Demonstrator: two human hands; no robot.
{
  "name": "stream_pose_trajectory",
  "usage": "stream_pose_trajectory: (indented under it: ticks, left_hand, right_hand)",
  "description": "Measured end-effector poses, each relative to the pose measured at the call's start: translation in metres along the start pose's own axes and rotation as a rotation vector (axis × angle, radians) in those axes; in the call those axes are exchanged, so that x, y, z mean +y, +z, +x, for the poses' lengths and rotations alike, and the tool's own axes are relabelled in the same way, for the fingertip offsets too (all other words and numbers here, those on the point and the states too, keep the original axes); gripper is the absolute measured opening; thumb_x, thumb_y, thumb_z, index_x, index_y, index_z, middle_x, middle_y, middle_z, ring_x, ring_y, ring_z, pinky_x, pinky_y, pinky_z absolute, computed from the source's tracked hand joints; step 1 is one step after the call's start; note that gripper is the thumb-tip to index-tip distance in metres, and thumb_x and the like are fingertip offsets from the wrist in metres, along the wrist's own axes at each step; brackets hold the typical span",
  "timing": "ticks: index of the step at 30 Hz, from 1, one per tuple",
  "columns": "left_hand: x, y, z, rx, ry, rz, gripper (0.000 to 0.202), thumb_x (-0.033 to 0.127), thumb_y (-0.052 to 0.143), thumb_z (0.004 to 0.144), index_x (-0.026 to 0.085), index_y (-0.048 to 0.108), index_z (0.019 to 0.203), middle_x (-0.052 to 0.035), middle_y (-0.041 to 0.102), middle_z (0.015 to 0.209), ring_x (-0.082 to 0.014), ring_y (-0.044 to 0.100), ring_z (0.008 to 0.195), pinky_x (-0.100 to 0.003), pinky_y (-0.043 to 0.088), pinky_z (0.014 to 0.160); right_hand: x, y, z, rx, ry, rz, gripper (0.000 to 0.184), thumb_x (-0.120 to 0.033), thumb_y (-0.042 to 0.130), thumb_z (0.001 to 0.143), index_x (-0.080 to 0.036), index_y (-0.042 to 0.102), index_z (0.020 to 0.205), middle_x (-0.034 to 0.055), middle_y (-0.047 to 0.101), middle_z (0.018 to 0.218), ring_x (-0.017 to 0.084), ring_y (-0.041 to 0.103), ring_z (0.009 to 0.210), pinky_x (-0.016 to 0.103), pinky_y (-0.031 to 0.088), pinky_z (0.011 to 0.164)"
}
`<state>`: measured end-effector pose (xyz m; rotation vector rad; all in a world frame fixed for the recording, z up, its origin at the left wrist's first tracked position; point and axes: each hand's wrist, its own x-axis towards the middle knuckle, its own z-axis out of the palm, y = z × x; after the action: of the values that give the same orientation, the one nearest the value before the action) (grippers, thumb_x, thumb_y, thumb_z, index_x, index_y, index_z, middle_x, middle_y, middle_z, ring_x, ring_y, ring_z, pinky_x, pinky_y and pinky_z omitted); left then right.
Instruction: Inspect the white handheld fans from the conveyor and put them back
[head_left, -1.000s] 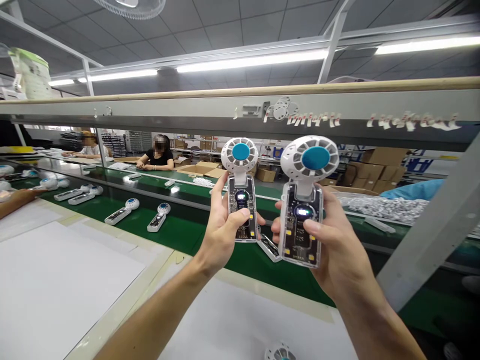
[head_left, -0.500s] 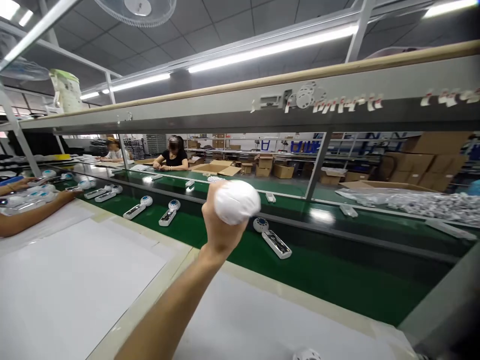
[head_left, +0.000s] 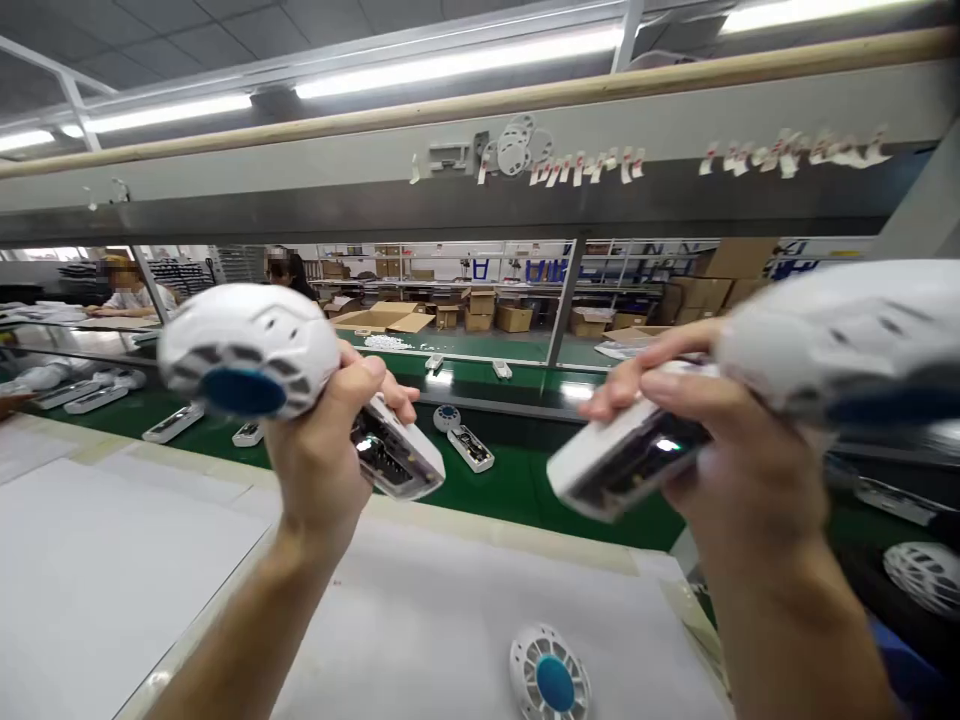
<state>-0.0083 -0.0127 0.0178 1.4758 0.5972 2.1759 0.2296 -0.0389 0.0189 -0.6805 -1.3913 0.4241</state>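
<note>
Over the white table (head_left: 112,560), the left hand (head_left: 319,450) has its fingers clenched round a handheld fan (head_left: 255,365), its white head tipped leftward. Beyond, another fan unit (head_left: 465,440) lies on the green conveyor belt (head_left: 517,485). The right hand (head_left: 720,450) grips a second fan (head_left: 825,345), head pointing right. A loose fan head (head_left: 550,672) rests on the table below.

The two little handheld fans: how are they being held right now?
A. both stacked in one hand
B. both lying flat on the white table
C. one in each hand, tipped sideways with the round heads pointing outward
C: the left hand grips one fan and the right hand the other fan, heads pointing apart.
</note>
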Motion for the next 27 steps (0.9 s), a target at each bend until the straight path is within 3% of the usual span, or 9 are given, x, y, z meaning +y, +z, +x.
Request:
stream_pose_trajectory:
  ticks: [3,5,8,11,13,17,19,23,27]
  left_hand:
    - [-0.039,-0.002,0.004,-0.099,-0.034,0.237,0.017,0.03,0.078,0.072,0.018,0.068,0.078,-0.0015,0.072,0.078,-0.0183,0.07,0.075,-0.031,0.06,0.077]
    - [-0.075,-0.006,0.007,-0.199,-0.197,0.396,0.03,0.036,0.081,0.072,0.016,0.073,0.093,-0.0058,0.077,0.096,-0.0225,0.072,0.094,-0.03,0.058,0.083]
    - [-0.128,-0.014,0.007,-0.326,-0.485,0.548,0.033,0.037,0.083,0.073,0.014,0.073,0.094,-0.0073,0.077,0.092,-0.0278,0.072,0.098,-0.031,0.057,0.081]
    - [-0.169,-0.022,-0.001,-0.387,-0.61,0.676,0.027,0.035,0.082,0.079,0.013,0.071,0.092,-0.0068,0.075,0.088,-0.0245,0.072,0.091,-0.035,0.058,0.081]
    - [-0.19,-0.029,-0.008,-0.404,-0.671,0.765,0.028,0.038,0.072,0.09,0.013,0.069,0.103,-0.0066,0.072,0.099,-0.0203,0.07,0.091,-0.038,0.058,0.083]
    - [-0.219,-0.043,-0.015,-0.364,-0.714,0.949,0.035,0.041,0.064,0.097,0.015,0.064,0.12,-0.009,0.068,0.116,-0.0215,0.067,0.102,-0.043,0.057,0.09]
    - [-0.229,-0.053,-0.017,-0.335,-0.703,1.049,0.038,0.043,0.063,0.097,0.015,0.063,0.123,-0.0098,0.066,0.119,-0.0234,0.066,0.107,-0.045,0.056,0.094]
    - [-0.239,-0.073,-0.019,-0.32,-0.667,1.242,0.04,0.042,0.063,0.096,0.016,0.061,0.128,-0.0115,0.063,0.128,-0.0271,0.061,0.118,-0.051,0.051,0.102]
    - [-0.236,-0.083,-0.021,-0.286,-0.607,1.369,0.043,0.037,0.065,0.096,0.017,0.058,0.133,-0.0132,0.053,0.143,-0.0312,0.052,0.131,-0.056,0.044,0.109]
  right_hand:
    - [0.029,0.007,0.018,-0.002,0.003,-0.351,0.021,-0.027,0.082,0.07,-0.02,0.068,0.084,0.0013,0.071,0.082,0.021,0.071,0.076,0.034,0.059,0.074]
    - [0.058,0.005,0.024,-0.078,0.101,-0.71,0.03,-0.025,0.084,0.066,-0.019,0.071,0.092,0.0061,0.074,0.102,0.027,0.071,0.097,0.036,0.056,0.086]
    - [0.109,-0.003,0.025,-0.152,0.325,-0.877,0.033,-0.031,0.083,0.072,-0.015,0.072,0.098,0.0118,0.073,0.107,0.031,0.069,0.104,0.036,0.054,0.084]
    - [0.155,-0.013,0.018,-0.196,0.561,-0.948,0.029,-0.039,0.079,0.081,-0.014,0.072,0.093,0.0087,0.073,0.093,0.026,0.071,0.094,0.037,0.056,0.081]
    - [0.178,-0.018,0.011,-0.219,0.685,-0.993,0.03,-0.04,0.073,0.09,-0.013,0.07,0.103,0.0067,0.072,0.099,0.02,0.07,0.093,0.038,0.057,0.084]
    - [0.204,-0.02,-0.003,-0.209,0.788,-1.103,0.044,-0.039,0.067,0.096,-0.015,0.059,0.133,0.0116,0.063,0.13,0.024,0.065,0.112,0.045,0.055,0.096]
    - [0.209,-0.019,-0.007,-0.22,0.81,-1.141,0.05,-0.037,0.066,0.097,-0.016,0.053,0.14,0.013,0.059,0.136,0.026,0.063,0.117,0.047,0.054,0.099]
    - [0.213,-0.018,-0.01,-0.294,0.862,-1.162,0.049,-0.037,0.065,0.098,-0.017,0.053,0.141,0.0117,0.063,0.129,0.025,0.064,0.113,0.049,0.054,0.098]
    - [0.212,-0.025,-0.004,-0.32,0.887,-1.134,0.044,-0.04,0.064,0.098,-0.018,0.058,0.136,0.0111,0.063,0.129,0.025,0.063,0.115,0.049,0.052,0.1]
